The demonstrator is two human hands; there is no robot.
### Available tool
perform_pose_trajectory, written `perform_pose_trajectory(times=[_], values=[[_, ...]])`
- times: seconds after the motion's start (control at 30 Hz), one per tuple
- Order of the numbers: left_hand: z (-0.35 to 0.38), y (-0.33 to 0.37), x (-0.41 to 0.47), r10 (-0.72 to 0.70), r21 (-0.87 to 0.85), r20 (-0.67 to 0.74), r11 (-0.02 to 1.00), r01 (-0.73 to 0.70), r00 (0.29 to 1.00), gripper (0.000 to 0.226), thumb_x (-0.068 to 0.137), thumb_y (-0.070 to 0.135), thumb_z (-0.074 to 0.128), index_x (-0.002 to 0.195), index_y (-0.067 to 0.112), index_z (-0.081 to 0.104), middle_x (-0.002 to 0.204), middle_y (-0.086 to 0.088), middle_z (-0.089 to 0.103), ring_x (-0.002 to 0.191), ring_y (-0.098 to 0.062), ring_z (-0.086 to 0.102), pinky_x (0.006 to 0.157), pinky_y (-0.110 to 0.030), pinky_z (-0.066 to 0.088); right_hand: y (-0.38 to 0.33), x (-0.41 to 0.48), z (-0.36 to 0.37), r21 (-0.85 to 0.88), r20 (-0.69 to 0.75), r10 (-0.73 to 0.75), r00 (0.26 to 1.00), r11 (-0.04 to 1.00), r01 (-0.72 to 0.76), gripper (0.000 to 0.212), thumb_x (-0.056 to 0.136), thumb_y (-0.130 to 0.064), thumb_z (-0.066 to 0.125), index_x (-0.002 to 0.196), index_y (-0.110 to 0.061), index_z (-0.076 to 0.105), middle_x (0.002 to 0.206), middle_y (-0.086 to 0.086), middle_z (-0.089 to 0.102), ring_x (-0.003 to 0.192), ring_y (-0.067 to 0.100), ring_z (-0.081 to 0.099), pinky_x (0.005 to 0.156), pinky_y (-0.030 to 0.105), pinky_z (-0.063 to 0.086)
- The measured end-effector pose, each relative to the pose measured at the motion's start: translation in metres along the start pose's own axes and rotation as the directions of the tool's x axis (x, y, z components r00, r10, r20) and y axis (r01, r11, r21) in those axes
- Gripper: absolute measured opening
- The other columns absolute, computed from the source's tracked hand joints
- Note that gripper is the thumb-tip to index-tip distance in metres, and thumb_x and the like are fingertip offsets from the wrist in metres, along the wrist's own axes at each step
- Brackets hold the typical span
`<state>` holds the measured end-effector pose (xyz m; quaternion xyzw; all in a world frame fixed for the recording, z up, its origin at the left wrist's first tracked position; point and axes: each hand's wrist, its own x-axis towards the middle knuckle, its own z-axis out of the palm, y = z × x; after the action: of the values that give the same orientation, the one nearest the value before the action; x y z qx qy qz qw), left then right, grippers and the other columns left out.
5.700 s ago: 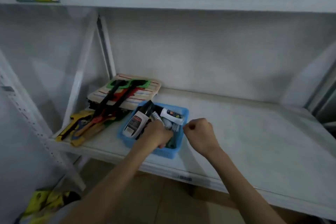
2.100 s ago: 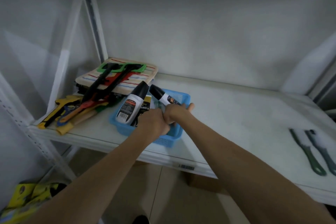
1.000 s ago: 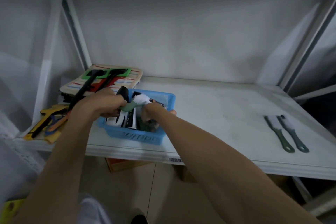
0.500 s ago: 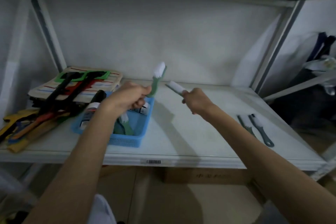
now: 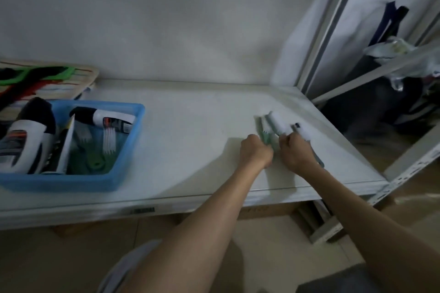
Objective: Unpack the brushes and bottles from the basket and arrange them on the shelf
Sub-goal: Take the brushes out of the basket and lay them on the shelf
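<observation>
A blue basket [image 5: 133, 112] stands at the left of the white shelf [image 5: 190, 131]. In it lie a large white bottle with a black cap [image 5: 26, 135], a smaller white bottle [image 5: 107, 120] and green brushes with white bristles [image 5: 108, 143]. At the shelf's right, my left hand [image 5: 256, 151] is closed on a light green brush [image 5: 263, 128]. Right beside it my right hand [image 5: 295, 152] is closed on a grey-green brush [image 5: 277, 122]. Both brushes are low over the shelf, bristle ends pointing away from me. Another brush [image 5: 303, 132] lies just right of my right hand.
A striped mat with green, red and black tools [image 5: 45, 78] lies behind the basket at the far left. A grey shelf upright [image 5: 331, 24] stands at the right rear corner. Dark bags [image 5: 385, 102] sit on the floor beyond it.
Both hands have carried the two brushes from above the basket rightwards and down to the shelf's right side, next to the brushes lying there. The view has swung right with them.
</observation>
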<state>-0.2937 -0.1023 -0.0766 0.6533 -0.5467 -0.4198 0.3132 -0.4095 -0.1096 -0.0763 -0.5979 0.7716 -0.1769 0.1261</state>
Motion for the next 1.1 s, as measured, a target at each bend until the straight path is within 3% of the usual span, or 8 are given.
perform_pose_trajectory(times=[0.1, 0.2, 0.43, 0.53, 0.63, 0.83, 0.97, 1.1], values=[[0.010, 0.006, -0.009, 0.141, 0.224, -0.005, 0.965, -0.137, 0.990, 0.031, 0.090, 0.018, 0.053, 0.113, -0.001, 0.059, 0.119, -0.024, 0.061, 0.108, -0.040, 0.060, 0.085, -0.040, 0.050, 0.006, 0.003, 0.003, -0.230, 0.062, -0.076, 0.995, 0.969, 0.088, 0.045, 0.095, -0.035, 0.033, 0.116, -0.007, 0.060, 0.126, 0.026, 0.058, 0.120, 0.041, 0.049, 0.099, 0.042, 0.037], [0.001, 0.011, -0.019, 0.210, 0.349, 0.024, 0.915, -0.205, 0.977, 0.032, 0.098, 0.025, 0.043, 0.116, 0.002, 0.058, 0.122, -0.023, 0.059, 0.109, -0.040, 0.058, 0.080, -0.038, 0.047, 0.007, -0.001, -0.008, -0.371, 0.097, -0.121, 0.988, 0.917, 0.148, 0.049, 0.095, -0.036, 0.023, 0.120, -0.013, 0.058, 0.131, 0.022, 0.054, 0.120, 0.042, 0.045, 0.101, 0.044, 0.034], [-0.093, 0.010, -0.041, 0.251, 0.310, -0.104, 0.928, -0.208, 0.962, 0.028, 0.090, 0.021, 0.041, 0.065, 0.009, 0.043, 0.085, -0.022, 0.063, 0.085, -0.042, 0.063, 0.062, -0.031, 0.040, 0.011, -0.028, -0.043, 0.022, -0.086, 0.054, 0.995, 0.998, -0.052, 0.034, 0.094, -0.014, 0.036, 0.100, 0.008, 0.060, 0.108, 0.030, 0.061, 0.100, 0.044, 0.057, 0.077, 0.038, 0.040], [-0.164, -0.005, -0.050, 0.216, 0.319, -0.288, 0.940, -0.119, 0.933, 0.028, 0.086, 0.019, 0.045, 0.060, 0.010, 0.044, 0.070, -0.013, 0.056, 0.076, -0.038, 0.060, 0.061, -0.029, 0.038, -0.012, -0.050, -0.048, 0.137, -0.219, 0.013, 0.976, 0.990, 0.018, 0.025, 0.092, -0.011, 0.039, 0.085, 0.004, 0.058, 0.088, 0.026, 0.062, 0.079, 0.039, 0.057, 0.067, 0.035, 0.038], [-0.243, -0.031, -0.060, 0.176, 0.334, -0.497, 0.943, 0.001, 0.850, 0.019, 0.082, 0.014, 0.048, 0.070, 0.005, 0.060, 0.083, -0.022, 0.067, 0.084, -0.038, 0.065, 0.063, -0.030, 0.040, -0.059, -0.071, -0.033, 0.194, -0.237, -0.159, 0.958, 0.959, 0.207, 0.018, 0.093, -0.011, 0.044, 0.088, -0.003, 0.059, 0.085, 0.018, 0.065, 0.068, 0.030, 0.055, 0.060, 0.028, 0.036], [-0.358, -0.101, -0.080, -0.026, 0.231, -0.748, 0.926, 0.298, 0.663, 0.032, 0.084, 0.026, 0.058, 0.095, -0.003, 0.067, 0.095, -0.020, 0.071, 0.085, -0.037, 0.067, 0.063, -0.031, 0.048, -0.194, -0.112, 0.019, 0.482, -0.072, -0.456, 0.887, 0.763, 0.431, 0.026, 0.085, 0.000, 0.048, 0.098, -0.011, 0.068, 0.088, 0.008, 0.071, 0.080, 0.027, 0.066, 0.064, 0.026, 0.053], [-0.361, -0.114, -0.082, 0.074, 0.379, -0.561, 0.908, 0.176, 0.825, 0.018, 0.073, 0.023, 0.076, 0.075, 0.005, 0.078, 0.070, -0.007, 0.074, 0.066, -0.020, 0.069, 0.056, -0.031, 0.055, -0.280, -0.117, 0.039, 0.524, 0.190, -0.550, 0.814, 0.757, 0.389, 0.021, 0.081, -0.003, 0.050, 0.082, 0.004, 0.069, 0.076, 0.022, 0.073, 0.061, 0.031, 0.069, 0.066, 0.039, 0.061], [-0.329, -0.113, -0.074, 0.117, 0.535, -0.390, 0.836, 0.121, 0.913, 0.019, 0.074, 0.025, 0.075, 0.079, 0.007, 0.073, 0.069, -0.002, 0.063, 0.077, -0.022, 0.067, 0.061, -0.027, 0.047, -0.330, -0.115, 0.062, 0.225, 0.569, -0.474, 0.672, 0.876, 0.428, 0.012, 0.085, -0.005, 0.052, 0.081, 0.004, 0.058, 0.063, 0.018, 0.070, 0.048, 0.024, 0.065, 0.062, 0.032, 0.059]])
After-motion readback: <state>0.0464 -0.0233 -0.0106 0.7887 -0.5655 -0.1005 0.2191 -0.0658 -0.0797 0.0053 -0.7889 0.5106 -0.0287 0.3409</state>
